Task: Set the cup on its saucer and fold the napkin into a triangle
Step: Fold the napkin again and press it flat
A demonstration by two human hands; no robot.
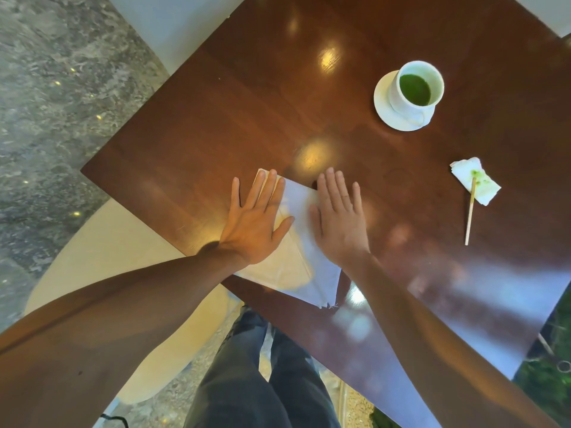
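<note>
A white cup (pixel 415 84) holding green liquid stands on its white saucer (pixel 383 101) at the far right of the dark wooden table (pixel 247 118). A white napkin (pixel 299 261) lies flat near the table's front edge, one corner pointing toward me. My left hand (pixel 255 223) rests palm down on the napkin's left part, fingers spread. On its right part my right hand (pixel 338 217) lies flat as well. Neither hand grips anything. Part of the napkin is hidden under both hands.
A crumpled tissue (pixel 475 183) stained green lies at the right, with a thin wooden stick (pixel 469 214) resting on it. A cream round seat (pixel 102 251) sits below the table's left edge. My legs (pixel 262 381) are under the front edge.
</note>
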